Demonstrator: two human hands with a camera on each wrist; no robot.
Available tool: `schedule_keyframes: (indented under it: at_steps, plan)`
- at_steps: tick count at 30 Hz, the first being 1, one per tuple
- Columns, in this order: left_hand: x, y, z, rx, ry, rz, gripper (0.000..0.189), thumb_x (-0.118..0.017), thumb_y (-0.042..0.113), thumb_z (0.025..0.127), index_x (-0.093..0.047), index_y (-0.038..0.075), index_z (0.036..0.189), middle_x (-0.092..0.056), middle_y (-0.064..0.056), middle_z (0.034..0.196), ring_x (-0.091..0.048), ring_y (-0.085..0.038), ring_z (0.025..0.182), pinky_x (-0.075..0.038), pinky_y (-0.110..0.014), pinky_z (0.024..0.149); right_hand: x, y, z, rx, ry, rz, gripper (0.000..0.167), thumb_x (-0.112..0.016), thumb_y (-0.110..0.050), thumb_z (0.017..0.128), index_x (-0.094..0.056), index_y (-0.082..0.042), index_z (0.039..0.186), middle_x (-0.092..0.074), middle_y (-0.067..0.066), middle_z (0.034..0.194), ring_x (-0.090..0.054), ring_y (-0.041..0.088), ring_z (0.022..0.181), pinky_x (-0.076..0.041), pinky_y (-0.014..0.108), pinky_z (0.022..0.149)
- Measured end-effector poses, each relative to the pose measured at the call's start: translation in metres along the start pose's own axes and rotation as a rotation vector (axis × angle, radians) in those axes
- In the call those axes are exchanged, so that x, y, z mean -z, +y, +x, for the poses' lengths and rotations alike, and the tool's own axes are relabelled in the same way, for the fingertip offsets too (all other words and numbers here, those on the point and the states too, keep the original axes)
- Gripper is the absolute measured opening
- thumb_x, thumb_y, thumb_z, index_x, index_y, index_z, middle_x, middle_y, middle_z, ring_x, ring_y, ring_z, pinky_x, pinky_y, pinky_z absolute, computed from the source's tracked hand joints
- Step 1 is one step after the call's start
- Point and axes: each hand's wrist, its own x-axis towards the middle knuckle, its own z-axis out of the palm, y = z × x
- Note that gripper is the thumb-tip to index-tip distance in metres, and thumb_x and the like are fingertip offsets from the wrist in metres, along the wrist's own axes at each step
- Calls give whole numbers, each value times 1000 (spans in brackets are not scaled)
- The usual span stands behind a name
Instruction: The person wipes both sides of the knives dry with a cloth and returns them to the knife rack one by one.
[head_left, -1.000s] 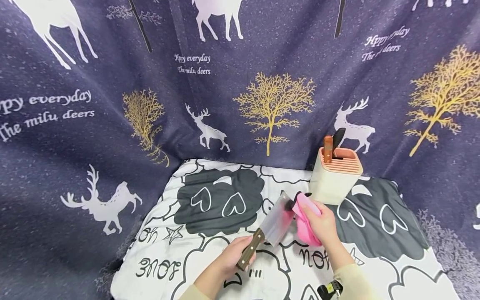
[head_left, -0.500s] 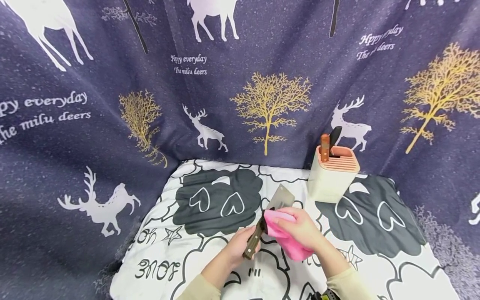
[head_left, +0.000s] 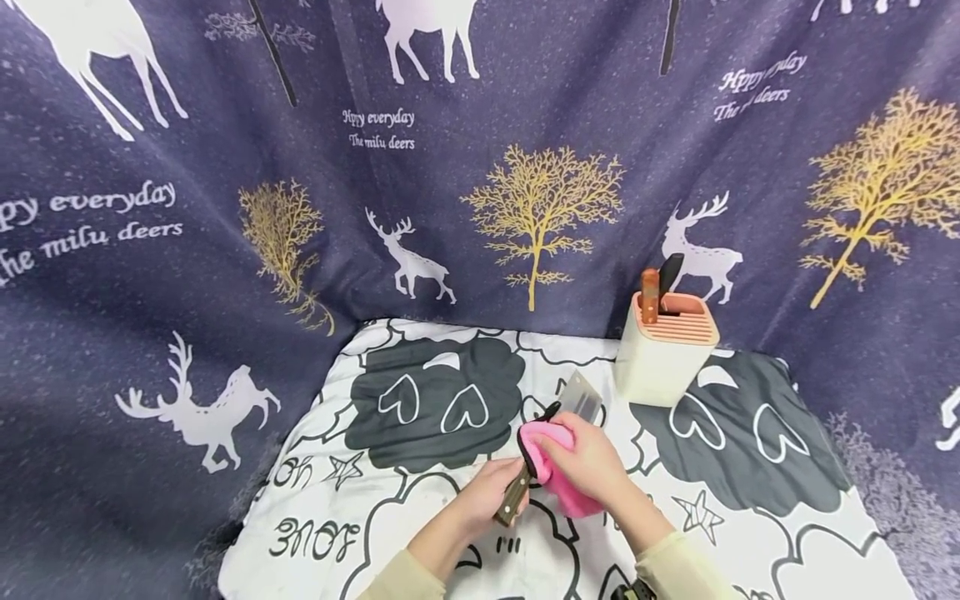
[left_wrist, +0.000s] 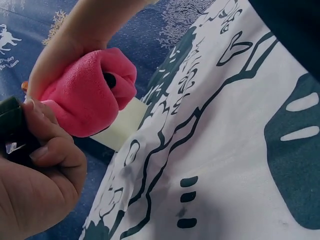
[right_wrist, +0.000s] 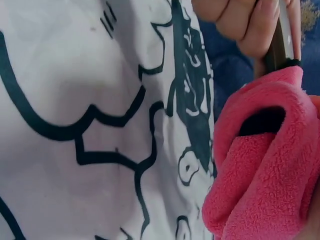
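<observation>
My left hand (head_left: 487, 493) grips the brown riveted handle of a cleaver (head_left: 581, 397), whose broad steel blade points away and to the right. A pink cloth (head_left: 558, 467) with a dark edge is bunched in my right hand (head_left: 588, 458), and it covers the blade where it meets the handle. In the left wrist view the cloth (left_wrist: 87, 95) hangs folded just beyond my left fingers. The right wrist view shows the cloth (right_wrist: 270, 160) against the front of the handle (right_wrist: 281, 45). Most of the blade's near part is hidden under the cloth and hand.
A cream knife block (head_left: 660, 367) with a pink slotted top stands at the back right. It holds a brown-handled knife (head_left: 649, 296) and a black-handled one (head_left: 670, 273). A black-and-white patterned cloth (head_left: 420, 517) covers the surface, with a dark deer-print curtain (head_left: 450, 167) behind.
My right hand has brought the pink cloth from the blade's far right side down to the handle end. The cleaver has turned slightly, its tip shifting right over the last half second.
</observation>
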Motion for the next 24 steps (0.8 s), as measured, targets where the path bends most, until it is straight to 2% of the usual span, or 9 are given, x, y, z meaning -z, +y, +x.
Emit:
schedule_keyframes:
  at_steps: [3, 6, 11, 18, 24]
  plan:
    - [0, -1, -1, 5, -8, 33, 49, -33, 31, 113, -56, -11, 121, -56, 3, 64, -50, -5, 52, -45, -18, 39, -1, 10, 3, -16, 43, -36, 23, -76, -47, 90, -66, -29, 100, -71, 0, 85, -61, 15, 72, -46, 31, 63]
    - [-1, -1, -2, 6, -23, 63, 52, -35, 33, 113, -54, -14, 127, -56, 3, 64, -50, -5, 52, -46, -18, 39, -2, 21, 4, -13, 120, -63, 24, -76, -47, 90, -67, -28, 103, -73, 3, 88, -64, 20, 74, -49, 36, 63]
    - [-2, -1, -4, 10, -21, 84, 54, -37, 36, 112, -55, -12, 129, -57, 2, 65, -50, -5, 52, -46, -18, 41, -4, 33, 5, 20, 221, -46, 27, -77, -43, 89, -71, -23, 107, -77, 6, 93, -70, 25, 81, -53, 43, 69]
    - [0, -3, -9, 8, 13, 64, 43, -38, 32, 112, -60, -5, 114, -57, 2, 63, -50, -5, 51, -46, -19, 41, -10, 42, 5, 21, 220, -49, 28, -76, -42, 90, -73, -22, 109, -78, 4, 100, -72, 29, 89, -56, 47, 75]
    - [10, -1, -11, -21, 68, 53, 48, -35, 35, 112, -60, -6, 115, -56, 5, 62, -48, -3, 51, -44, -16, 41, -16, 52, 4, -24, 166, -45, 19, -76, -43, 90, -72, -28, 99, -75, -1, 90, -66, 20, 80, -52, 38, 71]
